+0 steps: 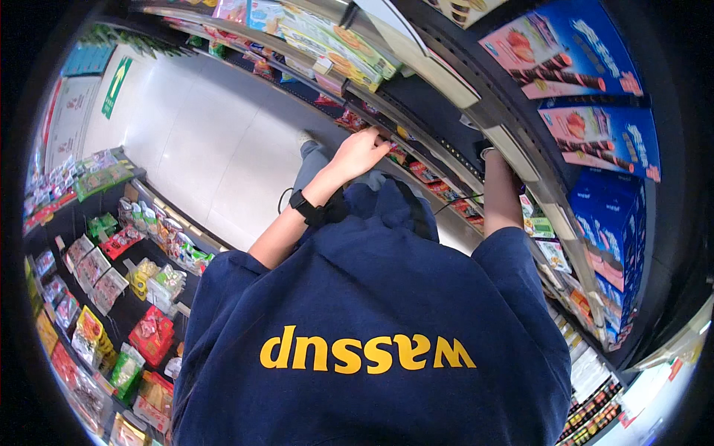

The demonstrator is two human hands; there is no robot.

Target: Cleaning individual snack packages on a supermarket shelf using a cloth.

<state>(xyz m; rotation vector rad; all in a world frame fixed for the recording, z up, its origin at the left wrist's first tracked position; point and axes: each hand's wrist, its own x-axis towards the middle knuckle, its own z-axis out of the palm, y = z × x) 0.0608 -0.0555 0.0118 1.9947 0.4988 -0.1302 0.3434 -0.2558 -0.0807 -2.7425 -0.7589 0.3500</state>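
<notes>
My left hand (363, 149), with a black watch (305, 208) on its wrist, is at the edge of a lower shelf (415, 146). Its fingers curl over or beside that edge, and whether they grip anything is unclear. Bright snack packets (422, 171) lie just beyond it on the level below. My right forearm (500, 192) reaches into a gap beneath an upper shelf edge (510, 148). The right hand itself is mostly hidden there; a band shows near the wrist.
Blue boxes of wafer rolls (605, 131) stand on the upper right shelf. Green and yellow cartons (340, 47) sit further left along the shelving. Behind me at left, a display rack (184, 226) carries bagged snacks. Pale floor tiles (206, 128) run between the two.
</notes>
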